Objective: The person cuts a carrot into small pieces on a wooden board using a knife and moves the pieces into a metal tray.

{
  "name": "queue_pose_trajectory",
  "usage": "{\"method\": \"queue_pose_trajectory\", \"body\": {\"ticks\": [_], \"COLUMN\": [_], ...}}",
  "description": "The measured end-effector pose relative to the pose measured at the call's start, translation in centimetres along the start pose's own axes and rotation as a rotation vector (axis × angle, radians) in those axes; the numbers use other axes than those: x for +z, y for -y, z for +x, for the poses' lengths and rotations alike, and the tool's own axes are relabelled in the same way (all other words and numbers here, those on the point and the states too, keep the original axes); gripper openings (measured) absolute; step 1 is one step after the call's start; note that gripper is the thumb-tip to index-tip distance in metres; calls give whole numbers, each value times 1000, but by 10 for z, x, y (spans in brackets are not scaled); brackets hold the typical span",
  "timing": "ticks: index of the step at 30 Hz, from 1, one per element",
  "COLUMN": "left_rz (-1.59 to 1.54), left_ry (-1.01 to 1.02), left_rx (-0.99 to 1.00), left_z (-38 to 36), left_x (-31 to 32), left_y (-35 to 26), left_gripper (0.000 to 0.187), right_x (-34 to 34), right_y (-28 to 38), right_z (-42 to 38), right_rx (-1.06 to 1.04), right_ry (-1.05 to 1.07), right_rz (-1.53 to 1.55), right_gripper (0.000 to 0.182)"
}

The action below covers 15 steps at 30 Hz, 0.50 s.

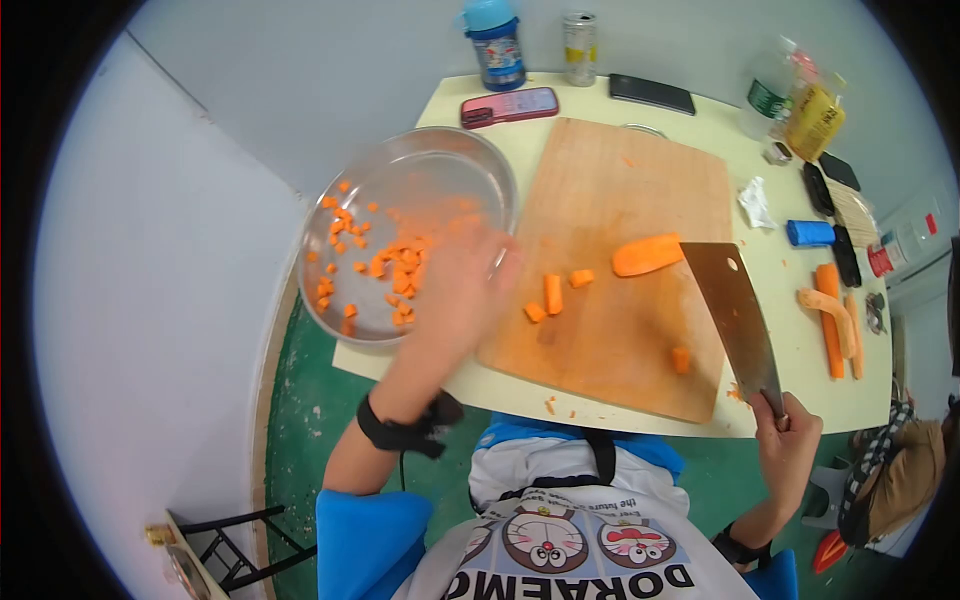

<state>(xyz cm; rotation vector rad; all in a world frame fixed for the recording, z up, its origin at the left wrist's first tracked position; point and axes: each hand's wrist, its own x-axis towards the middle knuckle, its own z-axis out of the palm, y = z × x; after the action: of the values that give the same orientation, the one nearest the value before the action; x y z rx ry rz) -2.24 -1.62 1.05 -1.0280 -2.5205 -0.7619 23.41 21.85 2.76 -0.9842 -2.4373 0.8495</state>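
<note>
Two bare hands at work over a pale yellow table (pixel 800 390). Left hand (pixel 455 290) is motion-blurred, fingers spread and released, nothing grasped; it lies across the gap where the round shiny steel pan (pixel 440 160) meets the left edge of the rectangular light-wood cutting board (pixel 620 190). Pan sits at the table's left edge, partly overhanging it, and holds many small diced orange carrot cubes (pixel 395 265), scattered and rough-cut. A black wrist strap (pixel 400 432) bands the left forearm.

Right hand (pixel 787 440) is clenched around the handle of a broad rectangular steel cleaver (pixel 735 305), at the table's near right edge. The blade is flat, dull grey-brown, with a small round hole near its top corner, and it lies along the board's right edge.

On the board: one smooth rounded carrot half (pixel 647 254) just beside the blade tip, and a few short cut carrot chunks (pixel 553 295) near the centre, grain of wood visible beneath. Three long peeled carrot strips (pixel 832 320) lie near the table's right edge.

Far edge: a pink-cased phone (pixel 510 106), a black phone (pixel 652 93), a blue-lidded printed bottle (pixel 496 45), a metal can (pixel 579 47); their labels are unreadable. The person's white shirt (pixel 580 545) reads "DORAEMO", seen inverted.
</note>
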Motion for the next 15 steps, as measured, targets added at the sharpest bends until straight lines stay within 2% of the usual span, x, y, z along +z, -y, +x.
{"method": "queue_pose_trajectory", "body": {"ticks": [3, 6, 9, 11, 12, 15], "left_rz": [-347, -222, -208, -84, -162, -229], "left_ry": [277, 252, 333, 464, 415, 431], "left_rx": [182, 282, 358, 416, 410, 332], "left_z": [-23, -33, -36, -40, -39, -39], "left_x": [33, 59, 80, 90, 90, 83], "left_y": [-67, -108, -130, -133, -130, -120], "left_gripper": [30, 39, 31, 19, 11, 13], "right_x": [-2, -2, -6, -7, -7, -5], "right_y": [-6, -10, -18, -21, -24, -30], "right_z": [1, 0, 0, -1, -1, 0], "right_rx": [-12, -1, 26, 30, 34, 35], "right_ry": [-12, -85, -87, -130, -124, -122], "right_rz": [10, 6, -17, -17, -27, 8], "right_gripper": [34, 35, 36, 36, 34, 34]}}
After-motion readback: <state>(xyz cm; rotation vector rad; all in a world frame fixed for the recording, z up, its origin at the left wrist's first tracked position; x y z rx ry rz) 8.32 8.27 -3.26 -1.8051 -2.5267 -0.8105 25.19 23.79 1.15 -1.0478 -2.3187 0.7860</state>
